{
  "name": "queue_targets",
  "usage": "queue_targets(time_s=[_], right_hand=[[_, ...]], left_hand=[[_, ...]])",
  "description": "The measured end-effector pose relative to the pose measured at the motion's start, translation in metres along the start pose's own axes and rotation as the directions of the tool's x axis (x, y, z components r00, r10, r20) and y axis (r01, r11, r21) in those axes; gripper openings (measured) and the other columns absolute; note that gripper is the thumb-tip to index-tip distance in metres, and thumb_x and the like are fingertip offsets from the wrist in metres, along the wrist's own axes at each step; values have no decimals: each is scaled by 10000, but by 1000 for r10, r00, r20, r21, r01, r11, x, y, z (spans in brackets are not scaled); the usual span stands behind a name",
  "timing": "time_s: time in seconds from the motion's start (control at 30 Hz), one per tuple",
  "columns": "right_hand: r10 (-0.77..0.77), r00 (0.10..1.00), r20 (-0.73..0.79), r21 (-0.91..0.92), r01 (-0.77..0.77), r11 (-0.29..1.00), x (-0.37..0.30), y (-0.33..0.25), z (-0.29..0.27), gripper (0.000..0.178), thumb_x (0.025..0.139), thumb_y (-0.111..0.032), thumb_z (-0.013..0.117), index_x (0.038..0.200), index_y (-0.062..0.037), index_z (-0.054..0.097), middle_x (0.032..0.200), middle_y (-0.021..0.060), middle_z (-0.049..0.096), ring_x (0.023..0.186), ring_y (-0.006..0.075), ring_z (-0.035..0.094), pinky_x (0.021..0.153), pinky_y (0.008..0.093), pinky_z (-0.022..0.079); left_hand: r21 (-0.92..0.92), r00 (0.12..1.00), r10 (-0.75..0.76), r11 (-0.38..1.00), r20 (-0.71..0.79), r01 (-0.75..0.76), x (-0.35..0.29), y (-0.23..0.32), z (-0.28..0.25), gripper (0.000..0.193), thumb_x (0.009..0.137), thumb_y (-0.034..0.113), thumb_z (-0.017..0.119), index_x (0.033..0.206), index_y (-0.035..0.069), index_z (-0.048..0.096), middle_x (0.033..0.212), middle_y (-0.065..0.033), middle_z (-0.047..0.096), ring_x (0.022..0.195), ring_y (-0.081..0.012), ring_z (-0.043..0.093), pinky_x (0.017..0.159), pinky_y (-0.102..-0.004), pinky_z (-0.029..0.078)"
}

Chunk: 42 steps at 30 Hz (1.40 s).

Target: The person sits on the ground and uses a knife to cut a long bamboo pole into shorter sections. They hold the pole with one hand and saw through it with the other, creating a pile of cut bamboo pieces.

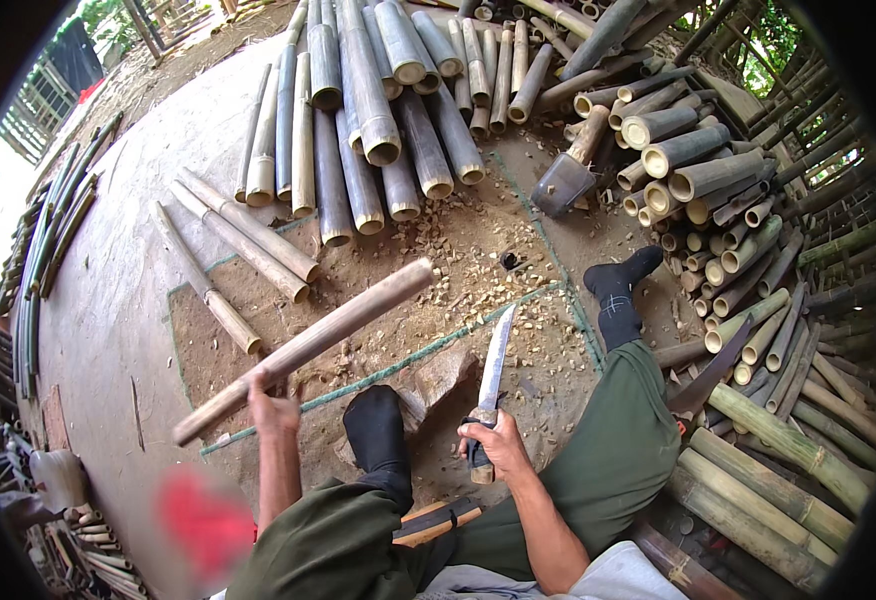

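Observation:
My left hand [275, 408] is closed round a bamboo pole [333, 330], gripping it nearer its lower left end. The pole slants up to the right above the ground and looks slightly blurred. In my right hand [498, 445] is a large knife [494, 365], held by its dark handle with the blade pointing up and away from me. Blade and pole are apart. Under the pole's middle, between my feet, a stone or wood block [438, 382] lies by a green strip [388, 372] edging a mat strewn with pale chips [478, 270].
Cut bamboo tubes [383, 130] are piled ahead, with several thinner poles [243, 235] lying to the left. Another bamboo stack [688, 160] rises on the right. A second blade [718, 370] sits beside my right leg. A dark container [564, 185] stands near the stack.

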State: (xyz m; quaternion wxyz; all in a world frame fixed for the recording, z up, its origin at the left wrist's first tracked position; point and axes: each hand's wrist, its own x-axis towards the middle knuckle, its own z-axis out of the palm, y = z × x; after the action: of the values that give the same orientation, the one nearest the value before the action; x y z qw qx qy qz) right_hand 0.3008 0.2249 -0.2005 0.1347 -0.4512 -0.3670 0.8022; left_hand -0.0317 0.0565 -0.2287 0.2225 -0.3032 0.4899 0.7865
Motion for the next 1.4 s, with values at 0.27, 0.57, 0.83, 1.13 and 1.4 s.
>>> queue_targets(time_s=[0.27, 0.57, 0.83, 1.13, 1.4], right_hand=[[82, 996, 28, -237, -73, 969, 0, -4, 6, 265, 834, -178, 753, 720, -68, 540, 590, 15, 570, 450, 99, 543, 424, 266, 456], [81, 996, -47, -400, -93, 912, 11, 32, 1, 412, 769, -91, 777, 985, 14, 443, 733, 90, 597, 530, 170, 620, 468, 321, 507], [-191, 981, -25, -406, 164, 899, 16, 58, -14, 463, 781, -151, 771, 1040, 6, 421, 821, 96, 592, 594, 169, 611, 515, 315, 503], [194, 980, 52, -1, -194, 981, -9, 11, 12, 328, 878, -272, 664, 1035, -60, 468, 713, 43, 558, 520, 126, 562, 436, 276, 480], [-292, 954, -63, -774, 138, 618, -4, 32, 10, 386, 828, -234, 695, 1027, 35, 502, 718, 258, 637, 625, 398, 657, 572, 463, 532]], left_hand=[[626, 593, 232, -101, 771, -773, -74, -45, 57, 614, 650, 109, 718, 1236, 32, 553, 1210, -159, 554, 1182, -318, 510, 1030, -443, 403], [550, 586, 61, -434, 808, -713, 9, -27, 69, 484, 601, 86, 760, 1066, 48, 630, 1061, -143, 571, 1019, -325, 564, 898, -406, 479], [594, 665, -9, 459, 747, -661, -31, 111, 152, 520, 786, 193, 655, 1256, -4, 557, 1039, -94, 598, 913, -179, 607, 763, -342, 555], [89, 700, 253, 907, 668, -412, -66, 133, 166, 371, 849, 189, 716, 1128, 7, 552, 932, -66, 594, 871, -201, 602, 841, -386, 523], [18, 811, 368, 907, 454, -421, -53, 65, 105, 362, 804, 201, 781, 1020, 2, 569, 828, -80, 599, 771, -224, 616, 745, -383, 540]])
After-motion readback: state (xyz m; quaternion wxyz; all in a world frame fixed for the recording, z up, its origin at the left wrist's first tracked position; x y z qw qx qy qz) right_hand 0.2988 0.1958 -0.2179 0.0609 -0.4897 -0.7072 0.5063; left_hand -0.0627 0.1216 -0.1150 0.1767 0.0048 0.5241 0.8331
